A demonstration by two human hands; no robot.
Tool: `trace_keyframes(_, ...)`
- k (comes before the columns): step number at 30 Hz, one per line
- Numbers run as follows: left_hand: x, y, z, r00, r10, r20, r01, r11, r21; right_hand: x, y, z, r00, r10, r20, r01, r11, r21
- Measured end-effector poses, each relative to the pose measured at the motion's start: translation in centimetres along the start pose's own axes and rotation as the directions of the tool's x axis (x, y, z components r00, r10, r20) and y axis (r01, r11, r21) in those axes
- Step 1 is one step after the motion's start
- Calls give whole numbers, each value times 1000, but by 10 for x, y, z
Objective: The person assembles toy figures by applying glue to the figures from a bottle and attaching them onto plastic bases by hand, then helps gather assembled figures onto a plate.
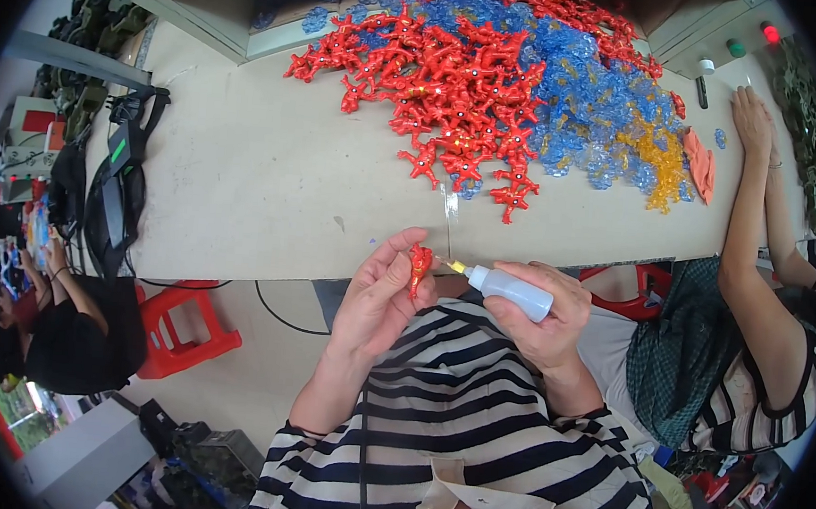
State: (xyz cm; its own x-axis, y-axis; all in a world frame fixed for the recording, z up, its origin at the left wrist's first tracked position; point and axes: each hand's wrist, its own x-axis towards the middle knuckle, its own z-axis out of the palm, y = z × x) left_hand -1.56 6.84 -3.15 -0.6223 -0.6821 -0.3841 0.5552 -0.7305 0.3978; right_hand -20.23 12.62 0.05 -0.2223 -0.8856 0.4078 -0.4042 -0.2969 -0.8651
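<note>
And here we are on the near side of the pile (470, 115) of red figures: the left hand (379, 295) has one figure (419, 269) pinched, its grip clamped with thumb against fingers, the little thing standing roughly upright. In comes the right hand (548, 313), also nearer than the pile, its grip wrapped round a pale bottle (516, 295), lying tilted with its yellow nozzle (456, 266) aimed left at the figure (whether the tip touches is too small to tell).

Just right of the pile, blue parts (578, 125) spread in a glassy heap, partly mixed in with the red; farther right of it, yellow parts (658, 163), then a pink cloth (699, 166). A marker (703, 86) lies beyond those, also right of the pile. Well to its right, a co-worker's arm (749, 184) rests on the surface (262, 178). Left of the pile and nearer, a red stool (180, 328) stands on the floor.
</note>
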Motion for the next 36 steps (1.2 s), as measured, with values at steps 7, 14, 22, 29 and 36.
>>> trace_keyframes(7,1,-1,4,1000,-25,-16,25,1000,15,-3,-5,-4,993,115,21,-115,993,29)
trace_keyframes(14,2,0,7,1000,-29,-8,29,999,12,0,-4,-3,995,102,17,-103,994,48)
trace_keyframes(22,3,-1,4,999,-35,24,35,999,18,2,-3,-9,1000,2,-25,-2,1000,31)
trace_keyframes(29,2,-1,5,999,-36,0,36,999,15,3,-3,-4,1000,3,12,-3,998,62)
trace_keyframes(36,1,1,7,1000,-25,-5,25,999,24,3,-6,-9,1000,6,-6,-6,999,36)
